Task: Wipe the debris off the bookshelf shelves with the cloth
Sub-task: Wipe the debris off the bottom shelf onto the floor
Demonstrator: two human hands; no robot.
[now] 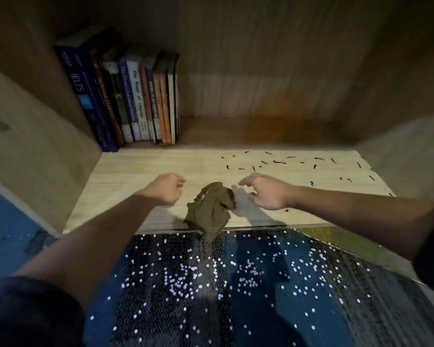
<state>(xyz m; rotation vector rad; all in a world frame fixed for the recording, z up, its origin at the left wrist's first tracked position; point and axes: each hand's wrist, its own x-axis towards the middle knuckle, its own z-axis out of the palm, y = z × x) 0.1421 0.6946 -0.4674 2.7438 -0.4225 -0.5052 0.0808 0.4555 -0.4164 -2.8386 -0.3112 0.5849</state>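
A crumpled olive-green cloth [212, 207] lies at the front edge of the light wooden shelf [140, 166], one corner hanging over the edge. Small dark bits of debris [281, 162] are scattered over the right half of the shelf. My left hand [165, 187] hovers just left of the cloth with fingers loosely curled, holding nothing. My right hand [263, 190] is just right of the cloth, fingers spread and relaxed, not touching it.
A row of upright books [125, 96] fills the back left of the shelf, leaning on the left wall. Wooden side walls close in the shelf on both sides. Below the shelf edge lies dark blue sequinned fabric [223, 284].
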